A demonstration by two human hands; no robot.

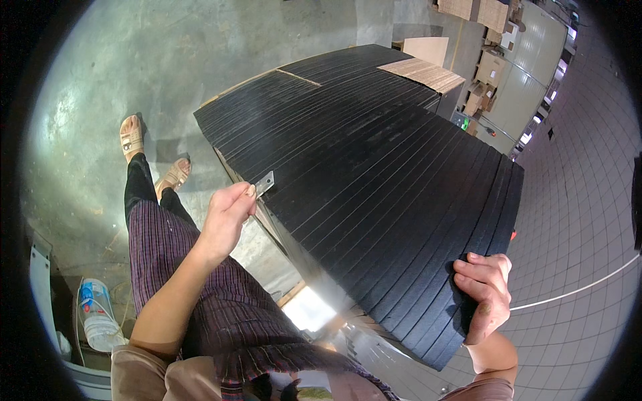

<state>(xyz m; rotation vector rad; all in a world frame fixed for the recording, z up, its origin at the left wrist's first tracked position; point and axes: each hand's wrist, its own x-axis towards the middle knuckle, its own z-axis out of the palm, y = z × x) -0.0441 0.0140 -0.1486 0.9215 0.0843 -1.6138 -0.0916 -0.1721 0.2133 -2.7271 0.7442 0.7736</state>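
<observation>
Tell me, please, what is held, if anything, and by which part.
The left hand pinches a flat metal piece by its near end; the right hand touches the black strips at one edge, grip unclear.

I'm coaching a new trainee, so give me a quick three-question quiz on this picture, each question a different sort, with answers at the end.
1. Multiple choice: what does the left hand hold?
A) a hammer
B) a flat metal piece
C) a paintbrush

2. True or false: the right hand touches the outer edge of the black strips.

3. Fill the gap: the beige footwear at the left is a pair of open-toed ____.

Key:
1. B
2. True
3. sandals
</observation>
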